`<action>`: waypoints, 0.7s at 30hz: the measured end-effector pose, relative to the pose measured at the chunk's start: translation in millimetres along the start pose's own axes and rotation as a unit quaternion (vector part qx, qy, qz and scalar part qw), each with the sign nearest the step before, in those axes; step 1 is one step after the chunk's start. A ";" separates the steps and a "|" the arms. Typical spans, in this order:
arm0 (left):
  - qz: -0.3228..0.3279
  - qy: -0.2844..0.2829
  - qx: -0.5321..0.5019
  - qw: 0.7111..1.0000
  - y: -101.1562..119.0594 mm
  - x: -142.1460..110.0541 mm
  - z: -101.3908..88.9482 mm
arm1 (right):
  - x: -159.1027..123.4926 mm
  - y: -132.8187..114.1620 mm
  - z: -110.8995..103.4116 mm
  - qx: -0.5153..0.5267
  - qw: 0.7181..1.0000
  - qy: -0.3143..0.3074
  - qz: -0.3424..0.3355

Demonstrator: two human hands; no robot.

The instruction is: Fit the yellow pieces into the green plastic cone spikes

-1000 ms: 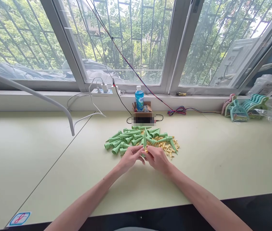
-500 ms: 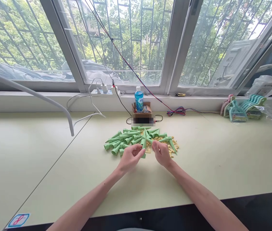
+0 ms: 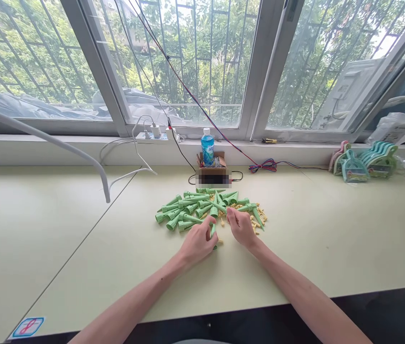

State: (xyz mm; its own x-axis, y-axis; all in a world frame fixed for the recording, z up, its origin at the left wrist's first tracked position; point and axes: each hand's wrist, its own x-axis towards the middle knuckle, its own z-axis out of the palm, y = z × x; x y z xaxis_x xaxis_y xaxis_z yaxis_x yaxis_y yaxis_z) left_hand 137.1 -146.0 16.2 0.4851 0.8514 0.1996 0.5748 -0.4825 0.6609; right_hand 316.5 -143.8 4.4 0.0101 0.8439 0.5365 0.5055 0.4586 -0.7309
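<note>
Left hand (image 3: 198, 242) gripping a green spike (image 3: 213, 230), just before the green heap (image 3: 187, 204); right hand (image 3: 241, 226) curled narrow, can't tell what's inside; beyond, a blue bottle (image 3: 207, 149) standing in an open cardboard box (image 3: 220, 170)

Bright daylight through wide windows (image 3: 184, 62)

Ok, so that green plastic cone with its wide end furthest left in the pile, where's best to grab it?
I'd pinch the green plastic cone across its wide end, coming from the left and slightly above. That end is broad and sticks out leftward, while the tapering part runs in among other green cones.
</note>
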 end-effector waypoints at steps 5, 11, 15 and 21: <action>0.012 0.017 0.048 0.999 -0.3 0.1 1.0 | 0.0 -0.5 0.1 0.005 1.000 -0.003 0.006; 0.027 0.033 0.122 0.992 -2.0 0.5 0.7 | 0.8 -0.9 -0.5 -0.011 1.000 -0.006 0.011; 0.038 0.034 0.125 0.991 -1.5 1.0 -0.2 | 1.4 -0.8 -0.7 -0.014 1.000 -0.012 0.009; 0.024 0.068 0.067 0.995 -0.9 3.9 -6.5 | 1.9 -2.7 0.1 -0.044 0.999 -0.001 0.006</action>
State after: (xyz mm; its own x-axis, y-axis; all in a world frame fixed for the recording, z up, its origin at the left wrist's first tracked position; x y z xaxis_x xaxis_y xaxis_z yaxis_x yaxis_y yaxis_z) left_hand 134.2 -140.9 21.1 0.4264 0.8421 0.3301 0.6399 -0.5388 0.5479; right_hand 315.1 -143.4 7.4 0.0142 0.8501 0.5265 0.5799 0.4220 -0.6969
